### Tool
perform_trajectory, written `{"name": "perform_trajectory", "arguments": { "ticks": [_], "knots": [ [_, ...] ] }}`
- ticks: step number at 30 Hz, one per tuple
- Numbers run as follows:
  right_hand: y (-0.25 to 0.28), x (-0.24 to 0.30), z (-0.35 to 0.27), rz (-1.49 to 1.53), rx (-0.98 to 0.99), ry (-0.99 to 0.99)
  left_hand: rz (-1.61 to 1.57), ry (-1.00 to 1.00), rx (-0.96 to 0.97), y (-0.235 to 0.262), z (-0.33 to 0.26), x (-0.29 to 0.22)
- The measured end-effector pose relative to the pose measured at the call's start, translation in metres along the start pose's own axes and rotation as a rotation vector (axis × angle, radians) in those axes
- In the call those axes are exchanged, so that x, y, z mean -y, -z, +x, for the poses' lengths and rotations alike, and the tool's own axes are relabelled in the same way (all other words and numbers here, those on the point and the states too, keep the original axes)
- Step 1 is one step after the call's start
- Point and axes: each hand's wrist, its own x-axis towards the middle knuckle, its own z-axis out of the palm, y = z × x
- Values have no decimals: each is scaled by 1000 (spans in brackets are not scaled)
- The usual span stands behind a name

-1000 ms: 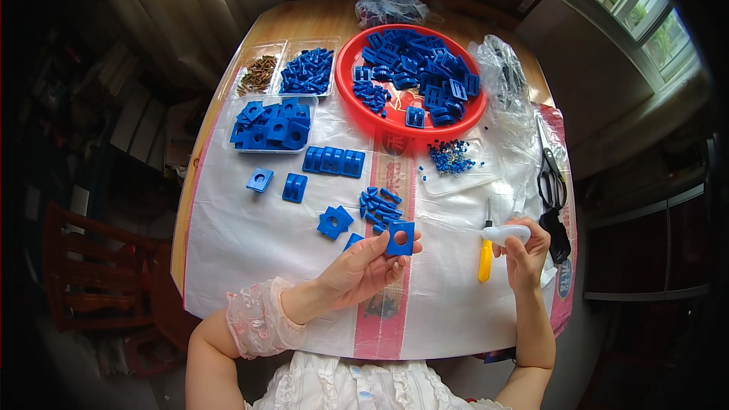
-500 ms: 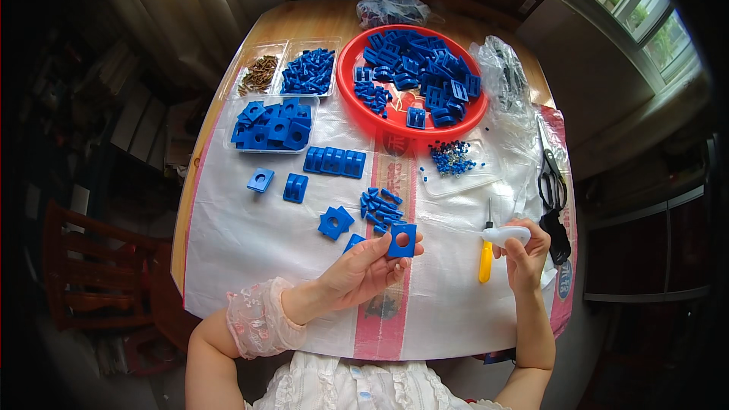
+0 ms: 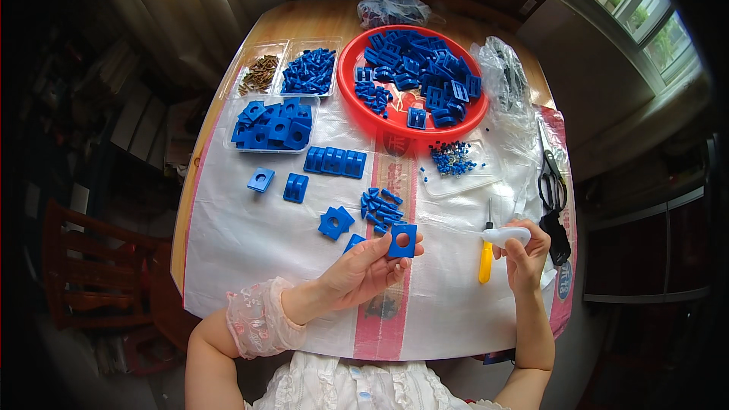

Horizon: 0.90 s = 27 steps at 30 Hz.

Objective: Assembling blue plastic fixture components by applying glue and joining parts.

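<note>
My left hand [image 3: 366, 267] pinches a blue square plate with a round hole [image 3: 402, 232] by its left edge, holding it up facing me. In my right hand [image 3: 525, 257] is a small white rounded tool [image 3: 507, 238], gripped between thumb and fingers; its exact kind does not show. A yellow-handled screwdriver [image 3: 485, 261] lies just left of that hand, shaft pointing away. Past the left hand lie a pile of small blue wedge-like pieces [image 3: 382, 206] and a few loose blue plates [image 3: 335, 222]. One more blue plate [image 3: 353, 242] is partly hidden by that hand.
A red basin [image 3: 346, 99] heaped with blue parts stands at the back. Clear trays hold screws [image 3: 260, 74], small blue pieces [image 3: 308, 71] and blue plates [image 3: 272, 125]. Curved blue parts [image 3: 334, 162] stand in a row. Black-handled scissors [image 3: 553, 184] lie at right, near plastic bags [image 3: 504, 76].
</note>
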Motion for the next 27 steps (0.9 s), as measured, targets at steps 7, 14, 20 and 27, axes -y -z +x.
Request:
{"name": "perform_trajectory", "arguments": {
  "ticks": [7, 14, 20, 27],
  "knots": [
    [0, 0, 0, -9, -10, -5, -6, 5, 1, 1, 0, 0],
    [0, 0, 0, -11, -14, -4, -10, 14, 1, 1, 0, -1],
    [0, -1, 0, -11, -16, -8, -7, 9, 7, 0, 0, -1],
    [0, 0, 0, -17, -11, -12, 4, 0, 3, -1, 0, 0]
  ]
}}
